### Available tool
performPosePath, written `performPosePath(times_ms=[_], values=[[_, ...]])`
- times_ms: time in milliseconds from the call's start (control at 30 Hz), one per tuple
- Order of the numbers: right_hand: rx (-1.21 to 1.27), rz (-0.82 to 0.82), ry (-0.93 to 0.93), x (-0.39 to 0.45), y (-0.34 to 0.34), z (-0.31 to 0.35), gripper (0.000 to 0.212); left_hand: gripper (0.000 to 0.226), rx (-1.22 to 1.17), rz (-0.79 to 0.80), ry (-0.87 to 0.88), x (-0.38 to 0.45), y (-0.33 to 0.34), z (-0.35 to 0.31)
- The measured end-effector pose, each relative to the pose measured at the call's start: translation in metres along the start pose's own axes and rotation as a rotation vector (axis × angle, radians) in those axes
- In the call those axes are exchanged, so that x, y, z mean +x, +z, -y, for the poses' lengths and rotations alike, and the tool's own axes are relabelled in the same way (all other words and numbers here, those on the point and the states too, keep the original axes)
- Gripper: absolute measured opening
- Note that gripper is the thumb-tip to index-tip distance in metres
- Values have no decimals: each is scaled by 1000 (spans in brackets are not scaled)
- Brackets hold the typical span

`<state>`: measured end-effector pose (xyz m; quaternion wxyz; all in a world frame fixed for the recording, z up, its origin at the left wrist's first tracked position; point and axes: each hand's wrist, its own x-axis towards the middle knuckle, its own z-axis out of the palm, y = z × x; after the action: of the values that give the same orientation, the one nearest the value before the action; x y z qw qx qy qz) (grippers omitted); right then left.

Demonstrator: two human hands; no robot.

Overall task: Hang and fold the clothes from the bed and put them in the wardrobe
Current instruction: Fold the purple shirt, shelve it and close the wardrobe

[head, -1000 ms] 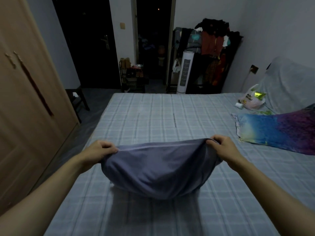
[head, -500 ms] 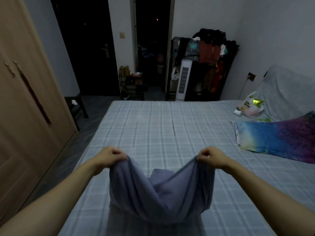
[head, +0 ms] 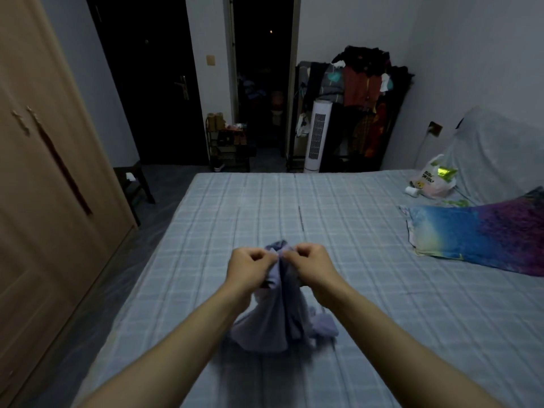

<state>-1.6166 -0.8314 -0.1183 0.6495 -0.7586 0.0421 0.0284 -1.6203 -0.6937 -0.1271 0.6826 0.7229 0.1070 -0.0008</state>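
Checked bed (head: 368,290) in dim room, wardrobe (head: 44,201) at left. Near middle: left hand (head: 250,267) and right hand (head: 309,265) together, both pinching up purple cloth (head: 279,316).

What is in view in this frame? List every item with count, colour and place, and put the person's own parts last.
garment: 1, grey-blue, bunched, gripped at its top above the near part of the bed
bed: 1, pale blue check sheet, centre
pillow: 1, blue to purple, right side of the bed
plastic bag: 1, white with a shiny green item, far right corner of the bed
wardrobe: 1, light brown, doors closed, left
tower fan: 1, white, beyond the foot of the bed
clothes rack: 1, dark, heaped with clothes, back right
shoe rack: 1, dark, by the doorway
stool: 1, dark, beside the wardrobe
left hand: 1, closed on the garment
right hand: 1, closed on the garment
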Motion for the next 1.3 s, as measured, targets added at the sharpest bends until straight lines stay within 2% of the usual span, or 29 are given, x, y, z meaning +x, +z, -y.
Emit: performPosePath(times_ms=[133, 233, 433, 500, 600, 733, 900, 967, 1133, 1233, 1300], values=[[-8, 69, -47, -7, 2, -2, 18, 18, -63, 38, -59, -8, 2, -2], [-164, 140, -146, -10, -1, 0, 9, 11, -153, 79, -147, -8, 0, -5], [-501, 107, -327, -9, 0, -3, 43, 21, -399, 97, -272, -7, 2, -19], [-526, 71, -366, -6, -1, -8, 36, 23, -411, 143, -277, -7, 1, -20], [-519, 2, -414, 2, -4, -14, 17, 30, -348, 241, -265, -8, -2, -20], [-452, 49, -313, 10, -9, -15, 27, 28, -234, 262, -234, -9, -9, -16], [-380, 92, -226, 19, -22, -12, 27, 9, 240, 141, -9, 13, -32, 9], [-355, 89, -213, 21, -27, -9, 28, 23, 393, 110, 45, 21, -38, 22], [-321, 127, -261, 19, -38, 6, 35, 79, 538, 204, 30, 32, -35, 45], [-363, 215, -319, 14, -47, 15, 39, 89, 615, 300, 189, 39, -27, 44], [-444, 265, -364, 12, -52, 20, 38, 91, 660, 428, 326, 43, -21, 37]])
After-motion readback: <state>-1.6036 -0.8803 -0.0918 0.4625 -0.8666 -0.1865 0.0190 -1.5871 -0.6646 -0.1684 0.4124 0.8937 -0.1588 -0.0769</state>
